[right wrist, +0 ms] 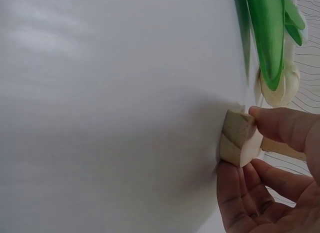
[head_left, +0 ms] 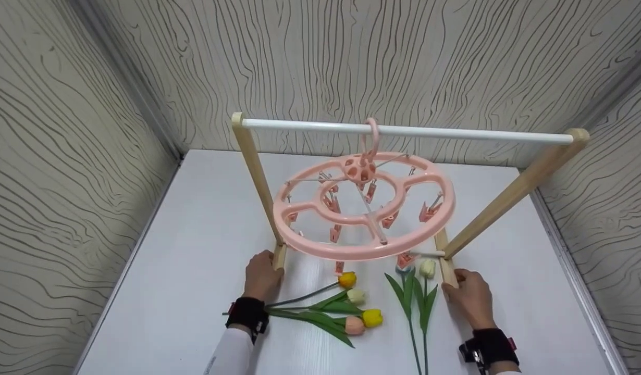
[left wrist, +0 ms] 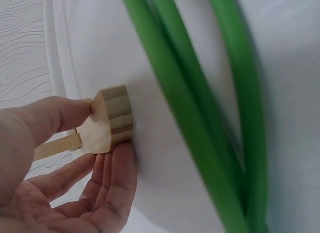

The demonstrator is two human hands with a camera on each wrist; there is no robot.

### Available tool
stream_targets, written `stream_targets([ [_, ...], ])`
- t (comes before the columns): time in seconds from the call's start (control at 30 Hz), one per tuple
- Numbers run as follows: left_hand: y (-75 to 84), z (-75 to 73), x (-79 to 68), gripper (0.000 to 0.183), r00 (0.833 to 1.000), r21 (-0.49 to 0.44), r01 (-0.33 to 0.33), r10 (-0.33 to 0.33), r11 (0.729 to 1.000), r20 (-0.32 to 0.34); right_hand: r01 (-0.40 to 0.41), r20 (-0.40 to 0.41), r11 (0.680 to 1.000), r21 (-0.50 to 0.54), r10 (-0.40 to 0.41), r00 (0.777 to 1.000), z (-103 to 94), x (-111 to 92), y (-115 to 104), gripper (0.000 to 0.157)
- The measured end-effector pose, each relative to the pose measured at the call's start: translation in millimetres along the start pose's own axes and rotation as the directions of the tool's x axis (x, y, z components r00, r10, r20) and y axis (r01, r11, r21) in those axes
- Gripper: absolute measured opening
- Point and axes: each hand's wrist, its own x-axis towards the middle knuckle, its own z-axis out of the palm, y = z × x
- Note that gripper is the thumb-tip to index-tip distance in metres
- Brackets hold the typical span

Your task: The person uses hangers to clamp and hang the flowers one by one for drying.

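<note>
A wooden rack with a white top rod (head_left: 310, 126) stands upright on the table. My left hand (head_left: 262, 276) grips the front end of its left foot (left wrist: 117, 115), thumb on one side and fingers on the other. On the opposite side my right hand (head_left: 471, 297) pinches the right foot (right wrist: 237, 138) the same way. From the rod hangs a round pink clip hanger (head_left: 360, 169) by its hook, tilted, with several small clips dangling underneath. No flower is in either hand.
Several artificial tulips, among them a yellow tulip (head_left: 372, 317) and a pink tulip (head_left: 355, 326), lie between the feet, their stems reaching my left wrist. A white tulip (head_left: 427, 269) and a bluish tulip (head_left: 403, 269) lie beside the right foot. Patterned walls (head_left: 320, 62) enclose the white table (head_left: 195, 234).
</note>
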Motion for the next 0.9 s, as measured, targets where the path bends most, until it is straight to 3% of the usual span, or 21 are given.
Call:
stream_targets([
  [0.2, -5.9, 1.0, 4.7, 0.029, 0.999, -0.004, 0.034, -0.034, 0.999, 0.027, -0.004, 0.024, 1.000, 0.022, 0.003, 1.000, -1.5, 0.6, -2.6, 0.056],
  [0.37, -2.6, -1.5, -10.8, 0.036, 1.000, 0.004, 0.024, -0.024, 1.000, -0.012, -0.011, 0.015, 1.000, 0.018, 0.011, 1.000, -8.3, -11.4, -5.6, 0.055],
  [0.5, -1.4, -2.8, -23.5, 0.039, 0.998, 0.017, -0.048, 0.049, 0.999, -0.041, 0.013, -0.021, 1.000, -0.026, -0.014, 1.000, -12.6, -25.1, -15.4, 0.052],
  [0.63, 2.7, -7.2, -37.6, 0.033, 0.989, 0.005, -0.141, 0.141, 0.990, -0.030, 0.015, -0.025, 0.999, -0.040, -0.016, 1.000, -14.6, -38.8, -28.6, 0.044],
  [0.9, 13.8, -8.6, -64.6, 0.029, 0.966, -0.008, -0.260, 0.260, 0.966, 0.004, -0.005, 0.002, 0.999, -0.035, 0.005, 1.000, -6.7, -66.9, -43.4, 0.032],
])
